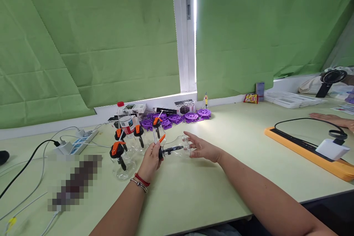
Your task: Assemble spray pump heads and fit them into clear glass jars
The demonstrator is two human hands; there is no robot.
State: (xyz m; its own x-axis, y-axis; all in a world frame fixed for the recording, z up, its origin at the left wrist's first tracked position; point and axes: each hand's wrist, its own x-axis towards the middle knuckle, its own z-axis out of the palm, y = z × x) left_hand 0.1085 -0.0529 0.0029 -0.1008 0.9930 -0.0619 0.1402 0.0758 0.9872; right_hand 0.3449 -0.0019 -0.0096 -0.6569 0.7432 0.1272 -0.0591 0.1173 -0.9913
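Observation:
My left hand (151, 160) grips the black and orange spray head of a clear spray bottle (177, 146), which lies sideways above the table. My right hand (201, 147) cups the bottle's clear base from the right, fingers spread. Several more clear spray bottles with orange and black heads (119, 153) stand just left of my hands. A water bottle with a red cap (125, 121) stands behind them.
Purple round plastic parts (177, 118) and small boxes lie by the window sill. A white power strip (74, 143) with cables sits at the left. An orange tray (309, 149) with a white box is at the right, where another person's hand (332, 120) rests.

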